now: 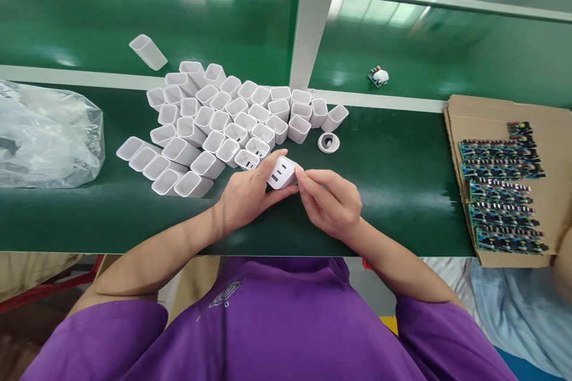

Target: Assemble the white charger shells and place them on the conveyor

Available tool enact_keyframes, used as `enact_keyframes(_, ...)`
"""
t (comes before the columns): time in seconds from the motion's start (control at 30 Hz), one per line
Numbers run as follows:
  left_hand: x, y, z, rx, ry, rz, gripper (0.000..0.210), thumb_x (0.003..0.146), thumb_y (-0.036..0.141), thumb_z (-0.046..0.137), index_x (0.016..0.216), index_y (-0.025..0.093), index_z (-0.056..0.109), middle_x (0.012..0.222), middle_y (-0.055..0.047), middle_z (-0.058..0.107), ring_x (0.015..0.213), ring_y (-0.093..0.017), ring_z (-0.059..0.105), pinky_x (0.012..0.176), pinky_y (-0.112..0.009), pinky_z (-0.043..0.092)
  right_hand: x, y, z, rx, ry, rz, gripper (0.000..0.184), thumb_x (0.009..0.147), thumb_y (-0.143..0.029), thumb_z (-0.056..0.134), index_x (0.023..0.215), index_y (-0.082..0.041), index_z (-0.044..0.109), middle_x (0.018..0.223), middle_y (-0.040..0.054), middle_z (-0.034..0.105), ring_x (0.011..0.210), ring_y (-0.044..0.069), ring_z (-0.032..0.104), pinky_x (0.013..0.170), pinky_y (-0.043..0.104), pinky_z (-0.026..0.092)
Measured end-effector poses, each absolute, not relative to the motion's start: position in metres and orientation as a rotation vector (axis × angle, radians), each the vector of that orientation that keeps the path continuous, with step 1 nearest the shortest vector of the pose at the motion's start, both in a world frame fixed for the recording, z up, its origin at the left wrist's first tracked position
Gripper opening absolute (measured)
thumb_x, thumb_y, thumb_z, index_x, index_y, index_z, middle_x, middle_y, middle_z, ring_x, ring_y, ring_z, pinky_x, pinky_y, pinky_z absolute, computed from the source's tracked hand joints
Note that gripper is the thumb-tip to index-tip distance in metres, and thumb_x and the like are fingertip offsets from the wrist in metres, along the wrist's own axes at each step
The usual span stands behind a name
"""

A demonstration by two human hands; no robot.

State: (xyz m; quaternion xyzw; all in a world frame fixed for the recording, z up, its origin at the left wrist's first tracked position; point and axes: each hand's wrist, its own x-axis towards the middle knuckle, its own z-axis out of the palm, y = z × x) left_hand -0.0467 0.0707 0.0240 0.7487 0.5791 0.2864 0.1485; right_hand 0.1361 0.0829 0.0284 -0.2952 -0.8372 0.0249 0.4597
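Observation:
My left hand point(250, 193) is closed around a white charger housing point(281, 173), its thumb on top and a finger beneath. The end face with dark port slots is turned up toward me. My right hand point(331, 199) is pinched at the housing's right edge, thumb and forefinger together. Whatever lies between those fingertips is too small or hidden to tell. Just beyond the hands stands a cluster of white charger shells point(218, 122), most with their hollow ends up. A few of them near my left hand show port slots inside.
A small round white roll point(329, 143) lies right of the shells. At right, cardboard point(504, 125) carries rows of circuit boards point(503, 193). Another board point(378, 77) sits behind the white rail, as does a lone shell point(149, 52). A clear plastic bag point(49, 134) lies left.

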Motion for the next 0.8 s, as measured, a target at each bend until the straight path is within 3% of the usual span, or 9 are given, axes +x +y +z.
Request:
enact_keyframes(0.17, -0.046, 0.072, 0.036, 1.932, 1.561, 0.848, 0.041, 0.090, 0.042, 0.052, 0.124, 0.018, 0.055, 0.079, 0.001, 0.070, 0.054, -0.009, 0.057, 0.056, -0.020, 0.045, 0.135, 0.085, 0.028, -0.783, -1.972, 0.472, 0.029, 0.090, -0.008, 0.056, 0.115, -0.019, 0.065, 0.089, 0.0035, 0.063, 0.079, 0.011, 0.061, 0.070, 0.024, 0.055)
enact_keyframes(0.3, -0.050, 0.073, 0.038, 1.838, 1.445, 0.894, 0.040, 0.093, 0.040, 0.042, 0.120, 0.016, 0.058, 0.067, 0.001, 0.068, 0.058, -0.013, 0.061, 0.058, -0.023, 0.048, 0.133, 0.082, 0.027, -0.802, -1.984, 0.562, 0.032, 0.093, -0.009, 0.052, 0.120, -0.022, 0.064, 0.087, 0.0023, 0.059, 0.076, 0.010, 0.058, 0.067, 0.023, 0.052)
enact_keyframes(0.43, -0.053, 0.075, 0.036, 1.792, 1.438, 0.897, 0.040, 0.093, 0.043, 0.040, 0.118, 0.018, 0.059, 0.073, 0.000, 0.069, 0.062, -0.015, 0.066, 0.064, -0.026, 0.052, 0.131, 0.079, 0.027, -0.786, -1.990, 0.591, 0.035, 0.094, -0.010, 0.050, 0.123, -0.024, 0.063, 0.086, 0.0023, 0.060, 0.076, 0.010, 0.058, 0.067, 0.023, 0.052)
enact_keyframes(0.57, -0.054, 0.075, 0.033, 1.777, 1.435, 0.874, 0.041, 0.092, 0.045, 0.040, 0.117, 0.017, 0.058, 0.076, 0.000, 0.067, 0.054, -0.011, 0.060, 0.058, -0.024, 0.049, 0.130, 0.078, 0.031, -0.781, -1.951, 0.664, 0.032, 0.093, -0.011, 0.051, 0.119, -0.024, 0.065, 0.085, 0.0014, 0.060, 0.075, 0.010, 0.058, 0.066, 0.022, 0.051)
enact_keyframes(0.8, -0.052, 0.076, 0.033, 1.890, 1.301, 0.932, 0.033, 0.087, 0.046, 0.046, 0.100, 0.018, 0.055, 0.084, -0.002, 0.067, 0.055, -0.010, 0.055, 0.053, -0.024, 0.044, 0.134, 0.087, 0.032, -0.755, -1.746, 1.138, 0.022, 0.092, -0.022, 0.060, 0.112, -0.020, 0.067, 0.079, -0.0019, 0.059, 0.071, 0.008, 0.056, 0.067, 0.022, 0.051)
